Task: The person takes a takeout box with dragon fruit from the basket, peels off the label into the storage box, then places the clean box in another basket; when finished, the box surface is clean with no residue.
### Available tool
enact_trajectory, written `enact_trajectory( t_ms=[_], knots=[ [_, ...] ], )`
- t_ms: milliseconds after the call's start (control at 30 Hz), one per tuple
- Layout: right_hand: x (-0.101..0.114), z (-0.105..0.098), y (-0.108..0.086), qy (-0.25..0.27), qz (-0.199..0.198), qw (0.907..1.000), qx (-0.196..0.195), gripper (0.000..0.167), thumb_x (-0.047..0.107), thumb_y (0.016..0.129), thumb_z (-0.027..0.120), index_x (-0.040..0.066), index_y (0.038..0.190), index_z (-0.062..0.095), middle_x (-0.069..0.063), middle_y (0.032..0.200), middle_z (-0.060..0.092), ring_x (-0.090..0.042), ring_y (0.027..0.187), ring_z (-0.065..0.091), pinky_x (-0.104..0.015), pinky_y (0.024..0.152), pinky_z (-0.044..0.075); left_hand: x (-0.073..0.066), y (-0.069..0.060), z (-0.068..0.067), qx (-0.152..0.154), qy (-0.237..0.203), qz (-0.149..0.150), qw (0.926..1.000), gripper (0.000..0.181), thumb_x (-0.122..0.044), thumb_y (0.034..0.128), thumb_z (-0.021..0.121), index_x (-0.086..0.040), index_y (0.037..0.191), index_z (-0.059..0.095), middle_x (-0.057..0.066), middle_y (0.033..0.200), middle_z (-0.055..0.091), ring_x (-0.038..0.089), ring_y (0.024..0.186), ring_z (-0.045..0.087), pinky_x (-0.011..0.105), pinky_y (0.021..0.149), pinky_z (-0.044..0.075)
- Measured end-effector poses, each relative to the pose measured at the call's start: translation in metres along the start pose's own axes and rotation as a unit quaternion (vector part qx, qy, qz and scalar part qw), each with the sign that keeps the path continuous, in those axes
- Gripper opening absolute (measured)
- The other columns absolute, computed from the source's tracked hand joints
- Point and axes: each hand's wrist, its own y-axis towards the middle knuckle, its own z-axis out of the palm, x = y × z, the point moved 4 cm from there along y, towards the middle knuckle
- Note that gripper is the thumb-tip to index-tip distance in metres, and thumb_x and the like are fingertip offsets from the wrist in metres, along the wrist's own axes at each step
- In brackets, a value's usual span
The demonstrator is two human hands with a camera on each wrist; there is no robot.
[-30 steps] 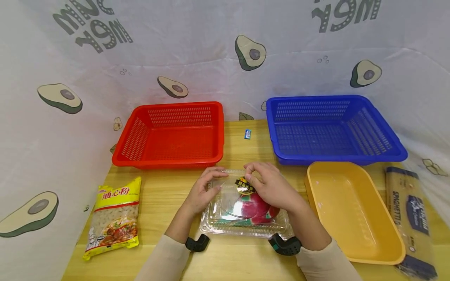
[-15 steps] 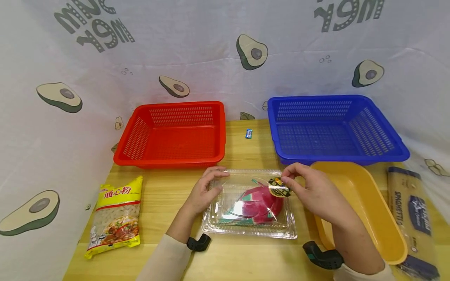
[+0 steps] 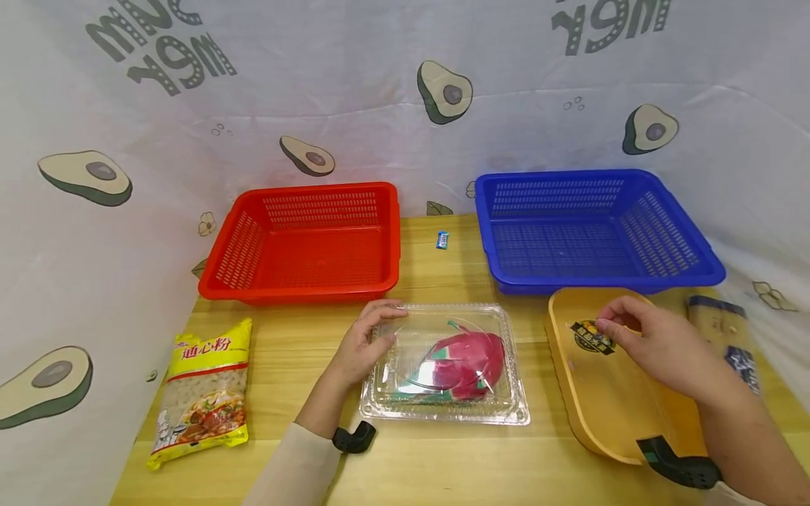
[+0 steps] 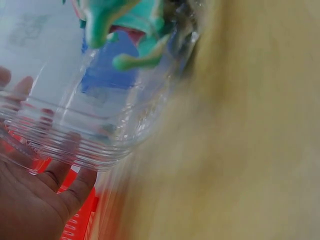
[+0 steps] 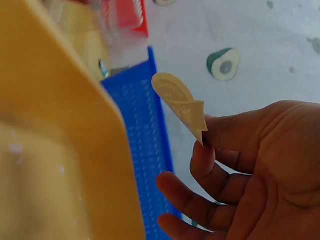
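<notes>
A clear plastic box (image 3: pixel 395 358) lies lidded on the table, a red-and-green dragon fruit (image 3: pixel 465 365) inside it. My left hand (image 3: pixel 359 351) holds the box at its left side, thumb on the lid near the far corner. In the left wrist view, fingers (image 4: pixel 80 187) show against the ridged wall. Over the yellow tub (image 3: pixel 560 358), my right hand (image 3: pixel 667 355) pinches a round sticker (image 3: pixel 588 337) with a black banner between thumb and index finger. In the right wrist view, the sticker (image 5: pixel 175 100) hangs slightly bent, its pale back showing.
A red basket (image 3: pixel 297 292) and a blue basket (image 3: pixel 601 281) stand at the back, a small blue-and-white packet (image 3: pixel 442 240) between them. A yellow macaroni bag (image 3: pixel 205 393) lies at left. The spaghetti pack (image 3: pixel 721 320) lies right of the tub, partly hidden by the arm.
My right hand has pulled the sticker off the box lid and carried it right, over the yellow tub. My left hand and the box have stayed in place.
</notes>
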Motion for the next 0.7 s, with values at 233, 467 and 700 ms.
enact_trajectory(
  t_ms=[233,467,700],
  knots=[
    [-0.027,0.002,0.004,-0.001,0.008,0.9989,0.045,0.024,0.031,0.105,0.057,0.007,0.103,0.061,-0.003,0.088,0.061,-0.013,0.072,0.047,-0.026,0.06,0.037,0.001,-0.001,0.001,-0.001,0.0,-0.004,1.0,0.039,-0.005,0.0891,0.055,-0.006,0.127,0.065,0.012,0.146,0.053,0.033,0.141,0.045,0.062,0.119,0.031],
    [-0.038,-0.004,0.005,-0.044,0.002,0.9984,0.036,0.02,0.028,0.101,0.064,0.009,0.104,0.066,-0.006,0.097,0.072,-0.02,0.083,0.06,-0.029,0.067,0.044,0.0,-0.001,0.0,-0.001,0.002,-0.003,1.0,0.041,-0.006,0.0882,0.054,-0.002,0.128,0.064,0.012,0.146,0.053,0.034,0.141,0.044,0.064,0.119,0.03],
    [-0.038,-0.013,0.006,-0.013,-0.019,0.9997,0.001,0.026,0.032,0.1,0.066,0.009,0.112,0.069,-0.01,0.107,0.074,-0.03,0.098,0.068,-0.018,0.067,0.049,0.0,-0.002,0.0,-0.001,0.001,0.002,1.0,0.04,-0.005,0.0883,0.054,-0.003,0.127,0.064,0.014,0.147,0.052,0.034,0.141,0.044,0.064,0.119,0.03]
  ],
)
